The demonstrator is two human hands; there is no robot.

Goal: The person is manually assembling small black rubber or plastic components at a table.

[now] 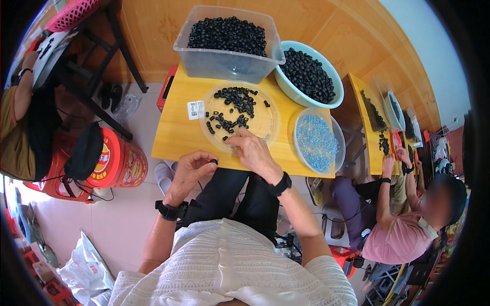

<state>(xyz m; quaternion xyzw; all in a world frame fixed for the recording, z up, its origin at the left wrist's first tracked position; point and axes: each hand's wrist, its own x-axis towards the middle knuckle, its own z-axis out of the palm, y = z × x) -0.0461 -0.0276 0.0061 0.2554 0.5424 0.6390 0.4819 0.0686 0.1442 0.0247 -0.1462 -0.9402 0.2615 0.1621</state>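
My left hand (pixel 190 172) is closed at the table's front edge, pinching a small black ring-shaped piece (pixel 213 161) between thumb and fingertips. To its right, my right hand (pixel 253 153) reaches over the near rim of a shallow clear round lid (pixel 265 122). Its fingers are pressed together just beside a small black piece; whether they grip anything is hidden. Loose black pieces (pixel 240 99) lie scattered across the lid, thickest at its far side. A square white label (pixel 195 110) shows by the lid's left edge.
Behind the lid stand a clear plastic bin (pixel 224 66) and a pale blue basin (pixel 311 99), both holding black pieces. A clear round tub of bluish beads (pixel 317 143) sits at right. Another person (pixel 393 232) works at a table farther right. A red bucket (pixel 120 160) stands left.
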